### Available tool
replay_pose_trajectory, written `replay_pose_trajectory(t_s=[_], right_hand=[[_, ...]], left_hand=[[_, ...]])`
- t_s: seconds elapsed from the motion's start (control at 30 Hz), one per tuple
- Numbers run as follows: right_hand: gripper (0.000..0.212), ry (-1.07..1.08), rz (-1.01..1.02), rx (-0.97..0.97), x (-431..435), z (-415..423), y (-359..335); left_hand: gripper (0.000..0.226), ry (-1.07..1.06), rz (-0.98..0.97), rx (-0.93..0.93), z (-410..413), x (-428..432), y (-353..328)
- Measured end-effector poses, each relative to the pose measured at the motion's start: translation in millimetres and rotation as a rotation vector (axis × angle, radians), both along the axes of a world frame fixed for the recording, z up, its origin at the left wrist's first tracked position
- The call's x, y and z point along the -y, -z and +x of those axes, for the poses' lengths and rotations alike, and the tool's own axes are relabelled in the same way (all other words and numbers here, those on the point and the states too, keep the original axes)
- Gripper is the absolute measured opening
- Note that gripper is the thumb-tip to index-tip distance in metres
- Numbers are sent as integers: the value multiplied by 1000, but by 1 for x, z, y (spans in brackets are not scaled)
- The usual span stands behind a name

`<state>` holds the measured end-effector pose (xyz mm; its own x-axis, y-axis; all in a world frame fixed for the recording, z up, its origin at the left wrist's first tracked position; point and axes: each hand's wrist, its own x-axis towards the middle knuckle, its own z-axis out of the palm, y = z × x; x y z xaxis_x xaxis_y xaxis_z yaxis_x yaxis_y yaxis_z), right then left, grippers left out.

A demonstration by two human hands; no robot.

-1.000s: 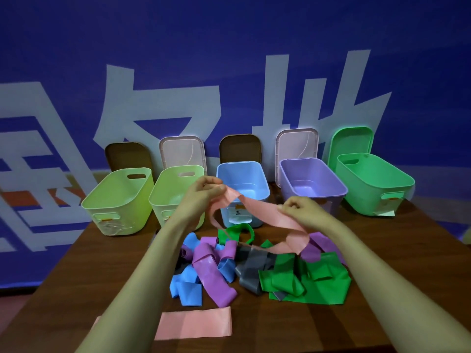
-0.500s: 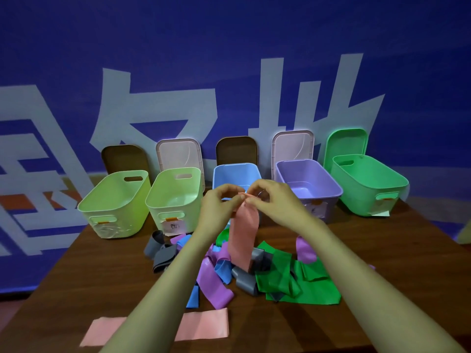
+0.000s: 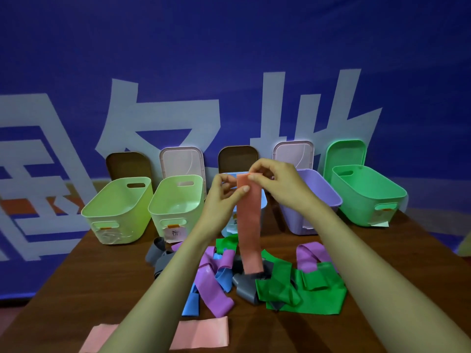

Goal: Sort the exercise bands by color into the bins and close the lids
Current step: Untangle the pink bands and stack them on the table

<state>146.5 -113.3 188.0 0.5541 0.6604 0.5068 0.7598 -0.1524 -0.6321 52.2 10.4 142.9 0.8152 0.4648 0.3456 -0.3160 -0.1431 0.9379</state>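
Note:
A folded pink band (image 3: 249,225) hangs straight down above the pile. My left hand (image 3: 224,192) pinches its top left edge and my right hand (image 3: 277,184) pinches its top right corner, both raised in front of the blue bin (image 3: 230,174). Below lies a heap of bands: purple (image 3: 212,281), blue (image 3: 191,303), grey (image 3: 246,285) and green (image 3: 300,289). A second pink band (image 3: 201,333) lies flat near the table's front edge, partly under my left forearm.
Five open bins stand in a row at the back: two yellow-green (image 3: 117,212) (image 3: 175,205), the blue one, a lilac one (image 3: 318,200) and a green one (image 3: 369,197). Their lids (image 3: 182,161) lean against the blue banner behind them. The brown table (image 3: 76,289) ends close on both sides.
My hands came together, folding the pink band double, then rose so that it hangs vertically. The pile below stayed where it was.

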Motion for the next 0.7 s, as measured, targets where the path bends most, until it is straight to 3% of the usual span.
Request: replay_pose_trajectory(t_s=[0.13, 0.33, 0.6, 0.7], right_hand=[[7, -14, 19, 27, 0, 0, -20], [5, 41, 64, -2, 0, 3, -33], [10, 270, -10, -40, -1, 21, -14], [8, 337, -51, -95, 2, 29, -1]], left_hand=[[42, 81, 45, -100, 6, -6, 4], [23, 166, 59, -276, 5, -6, 45], [37, 143, 47, -581, -14, -29, 97], [17, 113, 85, -580, -24, -37, 95]])
